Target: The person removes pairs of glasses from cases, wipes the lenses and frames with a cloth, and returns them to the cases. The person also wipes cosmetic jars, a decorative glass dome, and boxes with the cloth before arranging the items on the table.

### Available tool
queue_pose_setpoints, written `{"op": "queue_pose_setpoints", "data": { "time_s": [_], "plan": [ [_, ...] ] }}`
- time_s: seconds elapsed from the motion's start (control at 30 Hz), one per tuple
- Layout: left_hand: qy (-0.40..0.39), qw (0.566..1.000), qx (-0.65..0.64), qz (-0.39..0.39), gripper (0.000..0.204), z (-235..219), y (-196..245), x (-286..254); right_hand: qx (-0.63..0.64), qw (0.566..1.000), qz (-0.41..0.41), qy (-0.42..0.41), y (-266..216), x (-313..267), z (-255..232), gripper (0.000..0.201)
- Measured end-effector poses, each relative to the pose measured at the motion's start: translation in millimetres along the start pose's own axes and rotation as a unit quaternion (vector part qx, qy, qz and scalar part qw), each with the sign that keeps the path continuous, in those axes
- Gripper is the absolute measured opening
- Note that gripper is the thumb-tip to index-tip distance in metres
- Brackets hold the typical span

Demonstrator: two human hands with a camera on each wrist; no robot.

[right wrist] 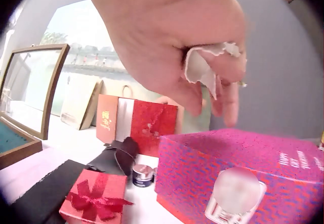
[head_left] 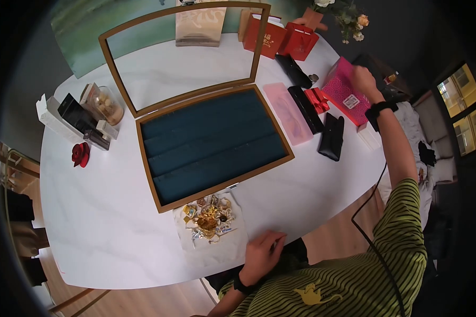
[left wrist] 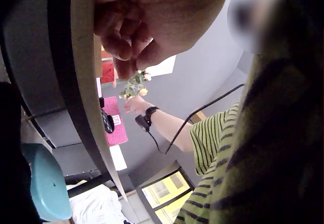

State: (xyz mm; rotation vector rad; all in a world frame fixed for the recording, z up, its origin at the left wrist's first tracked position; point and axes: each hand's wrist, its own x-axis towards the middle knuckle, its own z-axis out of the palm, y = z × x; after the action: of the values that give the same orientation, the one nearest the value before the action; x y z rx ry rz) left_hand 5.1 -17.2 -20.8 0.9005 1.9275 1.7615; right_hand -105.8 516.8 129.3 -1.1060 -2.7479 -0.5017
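Observation:
My right hand is over the far right of the table, above a pink patterned box with a white label. In the right wrist view it pinches a thin, crumpled white piece of tissue. My left hand rests at the front table edge, its fingers loosely curled with nothing in them. Beside it, a heap of gold and silver jewellery lies on a white cloth. Behind the heap stands a wooden display case, glass lid raised, with dark teal padded rows inside.
Near the pink box lie a small red gift box, black cases and a pink tray. Red gift bags stand at the back. Boxes, a glass jar and a red rose occupy the left side.

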Motion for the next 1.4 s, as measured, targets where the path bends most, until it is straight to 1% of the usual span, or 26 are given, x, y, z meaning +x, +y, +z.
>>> {"op": "queue_pose_setpoints", "data": {
  "time_s": [0.03,0.07,0.13,0.17,0.23,0.27,0.33,0.47,0.6,0.67,0.7,0.73,0.83,0.87,0.93,1.0,1.03,1.07,1.13,1.17,1.2,1.27,1.3,1.33,1.37,1.4],
  "plan": [
    [0.000,1.000,-0.001,-0.003,0.007,-0.5,-0.1,1.3,0.016,0.999,-0.020,0.024,-12.9,9.6,2.4,0.021],
    [-0.006,1.000,0.004,-0.008,0.007,-1.4,0.5,1.6,0.016,0.999,-0.022,0.021,-28.4,13.3,1.9,0.021],
    [-0.007,1.000,0.009,-0.017,0.008,-2.7,0.6,2.9,-0.011,0.987,-0.159,-0.003,-58.0,24.5,1.3,0.021],
    [-0.007,1.000,0.017,-0.016,0.009,-3.0,0.1,3.4,-0.010,0.986,-0.167,-0.003,-70.3,31.9,7.9,0.021],
    [0.005,0.999,0.027,-0.017,0.010,-0.9,-1.2,3.9,-0.159,0.974,-0.154,-0.055,-95.2,50.2,25.8,0.023],
    [0.000,0.999,0.024,-0.023,0.010,-0.8,-2.5,2.9,-0.156,0.973,-0.163,-0.051,-101.5,56.1,33.4,0.023],
    [0.002,0.999,0.030,-0.032,0.011,-2.9,-3.8,4.2,-0.209,0.949,-0.204,-0.120,-106.5,57.3,50.7,0.025],
    [-0.005,0.998,0.028,-0.049,0.012,-2.8,-2.7,6.4,-0.184,0.952,-0.179,-0.166,-112.0,67.9,76.4,0.025],
    [-0.002,0.999,0.031,-0.037,0.010,-3.0,-1.0,6.7,-0.149,0.963,-0.166,-0.149,-110.8,67.4,78.7,0.028],
    [-0.008,0.999,0.040,-0.034,0.009,-2.4,-0.2,5.5,-0.187,0.952,-0.202,-0.137,-109.3,58.6,68.8,0.029],
    [-0.004,0.998,0.048,-0.033,0.009,-0.6,-2.7,4.7,-0.169,0.958,-0.204,-0.110,-107.1,53.5,63.5,0.027],
    [-0.002,0.998,0.056,-0.030,0.009,0.8,-4.3,4.0,-0.168,0.959,-0.201,-0.111,-105.8,51.8,62.2,0.027],
    [0.023,0.999,0.045,-0.013,0.010,2.2,-2.0,5.2,-0.159,0.971,-0.181,0.000,-102.9,57.5,49.8,0.024],
    [0.022,0.999,0.046,-0.011,0.010,2.8,-1.9,4.8,-0.158,0.971,-0.179,0.001,-100.9,54.0,41.9,0.024],
    [0.021,0.999,0.042,-0.020,0.009,3.7,-2.0,3.1,-0.075,0.982,-0.164,0.063,-104.8,45.2,11.1,0.025],
    [0.027,0.999,0.040,-0.018,0.010,4.4,0.8,2.4,0.038,0.967,-0.207,0.140,-111.8,7.9,-23.7,0.027],
    [0.033,0.999,0.037,-0.018,0.010,4.5,1.9,2.6,0.142,0.963,-0.216,0.076,-117.5,-17.7,-46.2,0.028],
    [0.033,0.999,0.038,-0.017,0.010,4.5,3.2,1.9,0.243,0.944,-0.222,0.009,-123.7,-49.8,-67.5,0.030],
    [0.055,0.997,0.003,-0.054,0.016,5.5,4.7,-0.8,0.384,0.890,-0.230,-0.083,-134.4,-130.8,-95.7,0.033],
    [0.048,0.998,0.005,-0.045,0.027,4.7,0.6,-3.2,0.402,0.874,-0.263,-0.073,-137.8,-170.0,-98.5,0.033],
    [0.055,0.997,0.008,-0.055,0.027,5.2,1.0,-6.6,0.422,0.854,-0.298,-0.065,-141.5,-208.2,-99.8,0.033],
    [0.086,0.992,-0.067,-0.067,0.035,4.5,5.5,-5.3,0.451,0.825,-0.290,-0.177,-152.2,-274.6,-106.7,0.033],
    [0.099,0.990,-0.058,-0.076,0.035,3.6,6.0,-7.4,0.464,0.810,-0.286,-0.217,-155.9,-298.2,-102.8,0.033],
    [0.096,0.991,-0.071,-0.058,0.038,3.1,5.2,-7.8,0.475,0.794,-0.281,-0.254,-160.2,-317.9,-96.4,0.033],
    [0.093,0.991,-0.085,-0.037,0.041,2.4,3.8,-6.7,0.487,0.785,-0.271,-0.271,-164.6,-334.3,-90.0,0.033],
    [0.102,0.991,-0.079,-0.038,0.041,0.2,1.8,-6.2,0.498,0.776,-0.260,-0.286,-169.6,-347.6,-82.4,0.033]
  ]
}}
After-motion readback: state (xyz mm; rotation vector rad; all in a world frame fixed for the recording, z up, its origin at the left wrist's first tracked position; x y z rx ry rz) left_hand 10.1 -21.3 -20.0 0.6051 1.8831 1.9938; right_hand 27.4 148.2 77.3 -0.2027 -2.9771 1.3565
